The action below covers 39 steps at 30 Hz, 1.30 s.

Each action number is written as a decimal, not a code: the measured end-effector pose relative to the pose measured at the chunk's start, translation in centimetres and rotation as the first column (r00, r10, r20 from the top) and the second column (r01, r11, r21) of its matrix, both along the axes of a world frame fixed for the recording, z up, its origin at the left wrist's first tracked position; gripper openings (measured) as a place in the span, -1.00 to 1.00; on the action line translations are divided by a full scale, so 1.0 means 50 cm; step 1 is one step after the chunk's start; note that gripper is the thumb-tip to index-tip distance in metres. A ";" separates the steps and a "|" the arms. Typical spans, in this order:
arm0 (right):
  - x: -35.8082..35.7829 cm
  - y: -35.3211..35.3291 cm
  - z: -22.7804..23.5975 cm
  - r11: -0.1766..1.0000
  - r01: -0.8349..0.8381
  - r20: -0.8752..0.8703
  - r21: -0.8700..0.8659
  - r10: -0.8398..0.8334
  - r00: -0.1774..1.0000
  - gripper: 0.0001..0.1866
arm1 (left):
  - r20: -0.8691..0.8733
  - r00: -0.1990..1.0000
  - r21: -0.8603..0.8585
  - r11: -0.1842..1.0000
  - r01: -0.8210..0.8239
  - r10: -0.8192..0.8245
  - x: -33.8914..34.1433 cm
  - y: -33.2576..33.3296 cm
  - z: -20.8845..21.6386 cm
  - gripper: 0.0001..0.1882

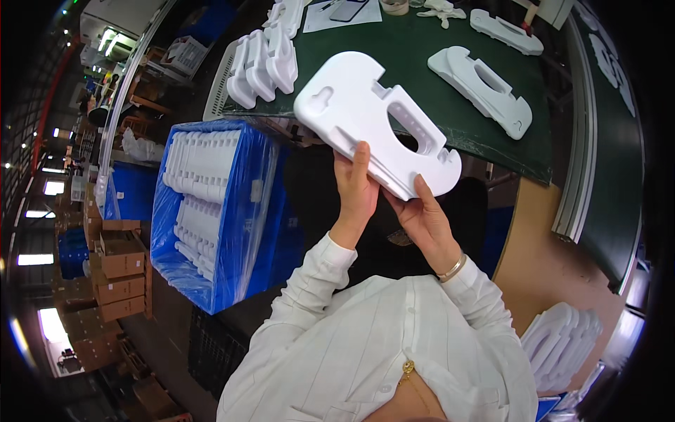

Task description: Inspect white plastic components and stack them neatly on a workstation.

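First inspector: Head view. You hold one white moulded-plastic panel [344,91], round-cornered with a large D-shaped cut-out. It is tilted in front of you, overlapping the near edge of the green-topped table [401,42]. It appears raised; contact with the table cannot be confirmed.

Second inspector: Your left hand [354,186] grasps the panel's near long edge, thumb across the upper face. Your right hand [427,221] grasps the same edge toward its right end, thumb up against it. The fingers behind are mostly hidden, so pressure cannot be told.

First inspector: Finding on support: both holds lie along one edge, leaving the far side unsupported. In our judgement, you do well to spread the hands to opposite ends before any turn.

Second inspector: Agreed. Place your thumbs on plain surface, away from the notches and the keyhole-shaped recess, and tilt the face slowly so marks show in the light.

First inspector: Surroundings: a row of white plastic parts [264,67] stands at the table's left; a similar white panel [485,98] lies at the right. The blue film-lined crate [242,211] stands near your left arm. Swing the panel wide of all three; knocks could scuff it.
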State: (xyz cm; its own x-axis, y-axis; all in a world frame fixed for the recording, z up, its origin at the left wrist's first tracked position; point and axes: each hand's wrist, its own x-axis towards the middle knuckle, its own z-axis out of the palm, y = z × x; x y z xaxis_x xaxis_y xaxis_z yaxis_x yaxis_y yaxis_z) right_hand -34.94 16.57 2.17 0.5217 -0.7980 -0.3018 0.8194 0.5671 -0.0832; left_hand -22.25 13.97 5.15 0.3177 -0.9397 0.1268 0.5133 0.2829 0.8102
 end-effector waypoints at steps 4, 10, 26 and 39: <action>-0.002 -0.015 0.003 0.987 0.129 -0.173 -0.099 -0.145 0.974 -0.43 | -0.046 0.997 0.018 0.998 0.059 -0.058 0.012 0.000 0.004 -0.35; -0.021 -0.022 0.019 0.937 0.132 -0.327 -0.323 -0.241 0.914 -0.45 | -0.014 0.999 -0.026 0.999 -0.035 0.034 0.042 0.001 -0.003 -0.32; -0.037 -0.001 -0.012 0.756 0.068 -0.558 -0.651 -0.538 0.632 -0.37 | 0.010 0.999 -0.032 0.999 0.044 -0.044 0.132 -0.038 0.015 -0.33; -0.042 0.012 0.042 0.487 -0.275 -0.560 -0.829 -0.724 0.404 -0.60 | 0.143 0.926 -0.110 0.936 -0.336 0.349 0.204 -0.071 0.104 -0.26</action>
